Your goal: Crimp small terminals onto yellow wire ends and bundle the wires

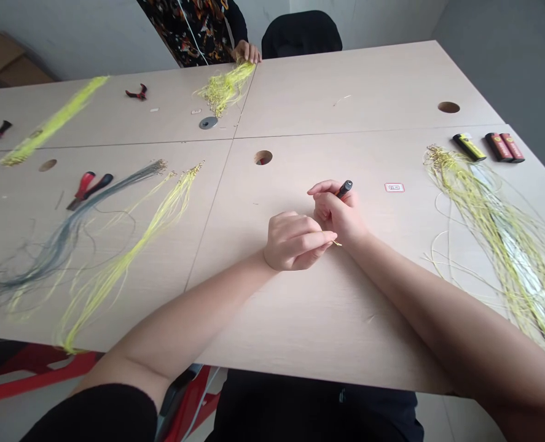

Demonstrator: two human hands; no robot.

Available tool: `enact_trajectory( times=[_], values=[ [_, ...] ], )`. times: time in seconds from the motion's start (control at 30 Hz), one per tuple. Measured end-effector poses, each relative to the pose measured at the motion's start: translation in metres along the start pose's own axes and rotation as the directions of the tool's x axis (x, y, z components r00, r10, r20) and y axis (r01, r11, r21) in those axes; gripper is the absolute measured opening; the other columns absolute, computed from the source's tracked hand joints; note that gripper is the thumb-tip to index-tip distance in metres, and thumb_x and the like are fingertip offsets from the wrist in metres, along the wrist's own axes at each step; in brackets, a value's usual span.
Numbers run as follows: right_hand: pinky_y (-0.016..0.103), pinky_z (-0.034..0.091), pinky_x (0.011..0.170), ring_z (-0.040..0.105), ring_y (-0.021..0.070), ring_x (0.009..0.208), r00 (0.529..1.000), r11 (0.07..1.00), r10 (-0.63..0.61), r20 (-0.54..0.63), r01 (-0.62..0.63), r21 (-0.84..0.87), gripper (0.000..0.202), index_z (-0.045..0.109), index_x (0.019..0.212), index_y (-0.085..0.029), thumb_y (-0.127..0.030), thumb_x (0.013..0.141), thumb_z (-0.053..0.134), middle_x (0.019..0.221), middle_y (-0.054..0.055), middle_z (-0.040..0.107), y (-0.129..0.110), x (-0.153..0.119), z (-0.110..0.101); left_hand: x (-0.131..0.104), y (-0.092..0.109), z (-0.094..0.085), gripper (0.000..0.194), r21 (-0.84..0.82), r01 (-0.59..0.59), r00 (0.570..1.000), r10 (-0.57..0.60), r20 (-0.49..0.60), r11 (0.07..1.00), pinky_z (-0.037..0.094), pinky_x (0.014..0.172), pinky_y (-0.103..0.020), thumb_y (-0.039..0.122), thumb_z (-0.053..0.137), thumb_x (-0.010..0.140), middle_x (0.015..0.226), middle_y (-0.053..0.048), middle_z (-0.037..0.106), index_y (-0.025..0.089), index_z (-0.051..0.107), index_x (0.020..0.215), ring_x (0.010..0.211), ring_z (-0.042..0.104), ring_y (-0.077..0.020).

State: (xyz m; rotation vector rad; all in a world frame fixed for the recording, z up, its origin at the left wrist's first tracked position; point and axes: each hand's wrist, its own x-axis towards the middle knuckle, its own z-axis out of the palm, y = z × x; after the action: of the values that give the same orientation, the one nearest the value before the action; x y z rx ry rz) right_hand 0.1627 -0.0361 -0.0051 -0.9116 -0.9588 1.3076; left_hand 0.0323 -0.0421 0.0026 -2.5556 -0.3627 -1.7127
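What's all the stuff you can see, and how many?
Table: one, pale, middle
Strand bundles: four, yellow, left, right, far side
Darker bundle: one, grey, left
Pliers: three, red-black, left
Cylinders: three, one black-yellow, two reddish, right
Label: one, white, red-edged, right
Holes: three, brownish, in table
Cap: one, grey, far middle
Chair: one, black, far side
Box: one, brown, top left
Person: one, dark top, far side
Pen-like tool: one, black, centre
Left hand: one, bare, centre, pinching yellow bit
Right hand: one, bare, centre, holding tool
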Motion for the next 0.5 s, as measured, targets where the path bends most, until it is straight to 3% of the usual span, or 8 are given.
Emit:
enact_trajectory(
  times=[0.3, 0.5],
  values=[
    [0.025, 0.031, 0.047, 0.033, 0.0082, 0.048, 0.999, 0.999, -0.017, 0.03, 0.018, -0.027, 0.01, 0.062, 0.075, -0.021, -0.031, 0.075, 0.064, 0.051, -0.006, 0.03, 0.0005, 0.0002, -0.0005, 0.0018, -0.0016, 0.0, 0.012, -0.064, -0.027, 0.999, 0.026, -0.019, 0.998, 0.035, 0.049, -0.024, 0.023, 0.048, 0.092, 0.059, 0.006, 0.063, 0.028, 0.055, 0.099, 0.043, 0.051, -0.0085],
    [0.025, 0.031, 0.048, 0.033, 0.0085, 0.048, 0.998, 0.999, -0.027, 0.05, 0.028, -0.03, 0.007, 0.063, 0.074, -0.021, -0.029, 0.075, 0.063, 0.051, -0.005, 0.033, -0.0022, -0.0016, 0.0006, 0.0024, 0.0029, -0.0005, 0.009, -0.146, 0.021, 0.999, -0.025, -0.027, 0.989, 0.034, 0.048, -0.022, 0.021, 0.05, 0.092, 0.057, 0.007, 0.061, 0.026, 0.057, 0.093, 0.043, 0.049, -0.0062]
  ],
)
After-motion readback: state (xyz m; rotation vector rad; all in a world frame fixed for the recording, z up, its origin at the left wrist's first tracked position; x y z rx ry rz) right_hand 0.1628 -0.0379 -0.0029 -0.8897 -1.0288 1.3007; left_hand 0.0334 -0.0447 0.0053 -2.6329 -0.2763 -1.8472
